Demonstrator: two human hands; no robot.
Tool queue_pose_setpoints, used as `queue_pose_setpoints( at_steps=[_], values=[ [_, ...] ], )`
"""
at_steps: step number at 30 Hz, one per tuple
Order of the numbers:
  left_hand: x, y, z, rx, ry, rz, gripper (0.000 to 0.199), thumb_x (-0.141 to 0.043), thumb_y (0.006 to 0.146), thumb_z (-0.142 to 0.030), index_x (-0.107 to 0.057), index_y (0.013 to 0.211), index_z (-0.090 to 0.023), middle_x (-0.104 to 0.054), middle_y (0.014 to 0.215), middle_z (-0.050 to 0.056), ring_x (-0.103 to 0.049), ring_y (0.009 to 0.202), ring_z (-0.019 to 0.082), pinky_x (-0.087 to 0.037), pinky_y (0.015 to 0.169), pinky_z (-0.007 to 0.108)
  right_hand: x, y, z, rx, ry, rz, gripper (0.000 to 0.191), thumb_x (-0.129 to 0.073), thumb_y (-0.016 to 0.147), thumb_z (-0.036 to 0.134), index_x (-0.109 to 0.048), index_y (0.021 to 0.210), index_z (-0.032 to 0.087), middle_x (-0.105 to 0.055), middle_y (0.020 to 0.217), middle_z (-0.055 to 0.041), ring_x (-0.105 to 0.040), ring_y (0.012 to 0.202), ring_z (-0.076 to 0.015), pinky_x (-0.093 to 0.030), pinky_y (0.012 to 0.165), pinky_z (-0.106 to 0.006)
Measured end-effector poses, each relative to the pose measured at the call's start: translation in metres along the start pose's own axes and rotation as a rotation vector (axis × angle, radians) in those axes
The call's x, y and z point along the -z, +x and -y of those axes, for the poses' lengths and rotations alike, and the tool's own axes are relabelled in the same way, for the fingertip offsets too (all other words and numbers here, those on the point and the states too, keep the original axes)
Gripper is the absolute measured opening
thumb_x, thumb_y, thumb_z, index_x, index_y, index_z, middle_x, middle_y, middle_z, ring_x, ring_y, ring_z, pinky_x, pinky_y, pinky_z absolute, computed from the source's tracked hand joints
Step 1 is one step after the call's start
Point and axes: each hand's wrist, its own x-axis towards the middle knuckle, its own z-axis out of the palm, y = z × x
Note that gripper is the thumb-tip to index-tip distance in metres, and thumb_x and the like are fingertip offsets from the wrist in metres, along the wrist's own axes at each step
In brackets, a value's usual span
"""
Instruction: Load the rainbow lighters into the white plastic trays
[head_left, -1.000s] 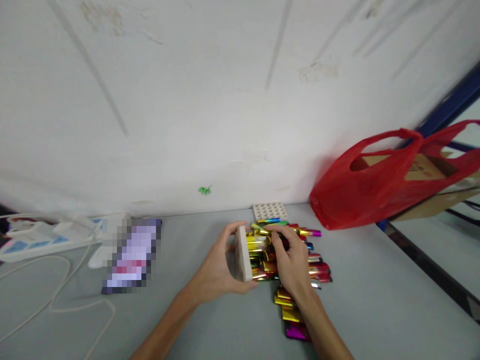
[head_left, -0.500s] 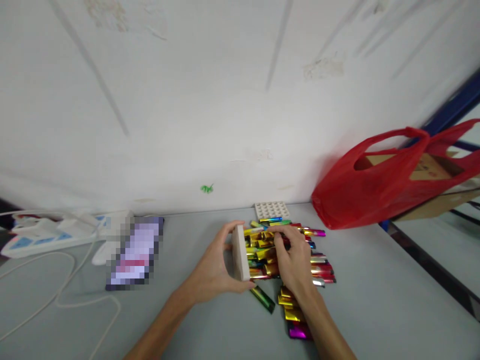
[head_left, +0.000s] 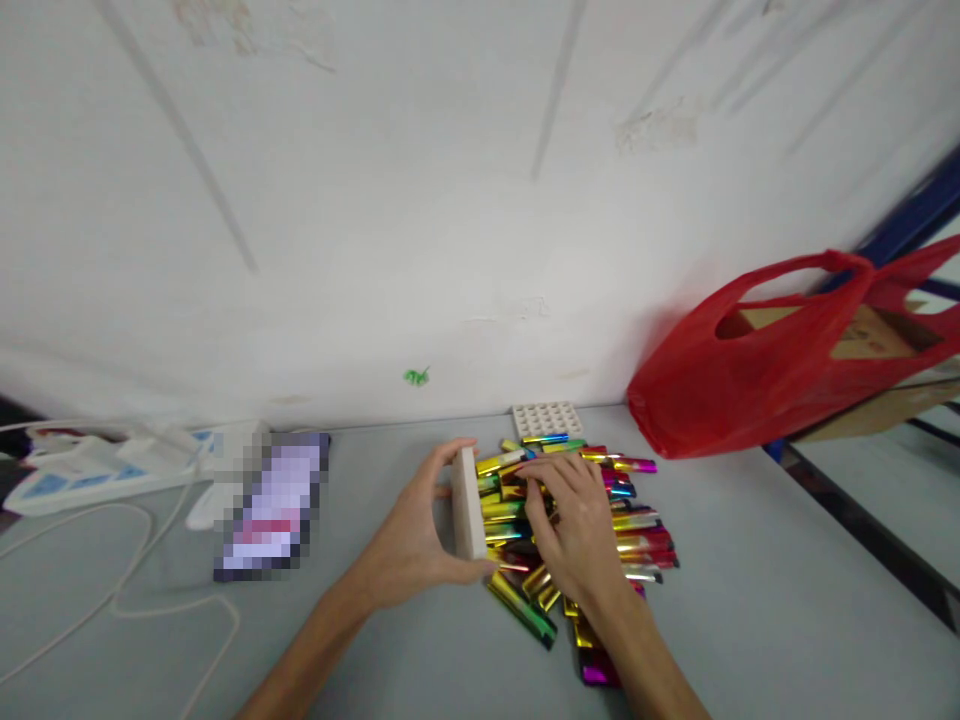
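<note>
My left hand [head_left: 409,540] grips a whitish flat tray [head_left: 469,505] stood on its edge, with the fingers at its top and the thumb near its lower corner. Against the tray's right face lies a heap of slim shiny lighter-like tubes [head_left: 504,510] in gold, green, red, blue and purple. My right hand [head_left: 574,520] rests on the heap, its fingers bent over some tubes; its palm side is hidden. One yellow-green tube [head_left: 525,610] lies slanted below the tray. More gold and purple tubes [head_left: 596,665] lie partly under my right forearm.
A white tray with rows of holes [head_left: 547,418] lies by the wall behind the heap. To the right stands a red bag [head_left: 720,380] with cardboard in it. At left are a phone [head_left: 274,505], a power strip [head_left: 97,470] and a loose white cable [head_left: 180,605].
The tray in my left hand has shifted slightly left. My right hand has moved left over the tubes too, and some gold tubes now lie loose below it.
</note>
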Motion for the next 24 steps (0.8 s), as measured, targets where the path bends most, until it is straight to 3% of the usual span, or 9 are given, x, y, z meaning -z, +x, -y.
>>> queue_pose_setpoints(
  at_steps=[3, 8, 12, 15, 19, 24],
  values=[
    [0.006, -0.005, -0.002, 0.004, 0.045, 0.002, 0.115, -0.115, 0.067, -0.029, -0.054, 0.164, -0.037, -0.064, 0.168, 0.012, -0.068, 0.15, 0.046, -0.053, 0.132, 0.069, -0.002, 0.0, 0.001, 0.021, -0.02, 0.034, 0.025, -0.058, 0.111, 0.014, -0.077, 0.117, 0.028, -0.088, 0.117, -0.0056, -0.073, 0.11, -0.0331, -0.048, 0.103, -0.053],
    [0.019, -0.013, 0.009, -0.003, 0.001, -0.029, 0.117, -0.117, 0.067, -0.037, -0.05, 0.163, -0.037, -0.063, 0.17, 0.014, -0.058, 0.163, 0.047, -0.042, 0.141, 0.068, -0.004, 0.0, -0.002, 0.016, -0.045, 0.049, 0.024, -0.057, 0.113, 0.014, -0.076, 0.117, 0.027, -0.087, 0.118, -0.0075, -0.072, 0.11, -0.0337, -0.049, 0.102, -0.054],
    [0.035, -0.02, 0.026, 0.05, 0.016, -0.112, 0.111, -0.107, 0.077, -0.037, -0.04, 0.166, -0.037, -0.06, 0.172, 0.017, -0.061, 0.161, 0.045, -0.05, 0.135, 0.069, -0.004, -0.001, -0.004, 0.012, -0.052, 0.053, 0.024, -0.057, 0.114, 0.014, -0.077, 0.117, 0.027, -0.086, 0.116, -0.0076, -0.072, 0.109, -0.033, -0.05, 0.103, -0.053],
    [0.047, -0.025, 0.033, 0.075, 0.097, -0.149, 0.119, -0.104, 0.08, -0.038, -0.03, 0.174, -0.037, -0.057, 0.174, 0.019, -0.062, 0.161, 0.046, -0.053, 0.132, 0.07, -0.004, -0.001, -0.005, 0.011, -0.051, 0.053, 0.022, -0.057, 0.114, 0.015, -0.077, 0.118, 0.026, -0.085, 0.115, -0.0075, -0.071, 0.108, -0.0322, -0.051, 0.103, -0.052],
    [0.066, -0.031, 0.036, 0.086, 0.281, -0.172, 0.113, -0.102, 0.08, -0.042, -0.038, 0.173, -0.031, -0.06, 0.168, 0.019, -0.065, 0.155, 0.047, -0.052, 0.132, 0.073, -0.004, -0.002, -0.007, 0.01, -0.046, 0.046, 0.023, -0.056, 0.116, 0.015, -0.077, 0.118, 0.025, -0.085, 0.115, -0.0072, -0.072, 0.108, -0.0313, -0.051, 0.105, -0.05],
    [0.083, -0.042, 0.046, 0.031, 0.565, -0.199, 0.1, -0.093, 0.085, -0.042, -0.044, 0.171, -0.026, -0.056, 0.169, 0.019, -0.057, 0.161, 0.049, -0.046, 0.137, 0.074, 0.0, -0.001, -0.006, -0.003, -0.048, 0.027, 0.024, -0.055, 0.116, 0.017, -0.078, 0.118, 0.025, -0.085, 0.116, -0.0075, -0.073, 0.112, -0.0317, -0.051, 0.106, -0.05]
  ],
)
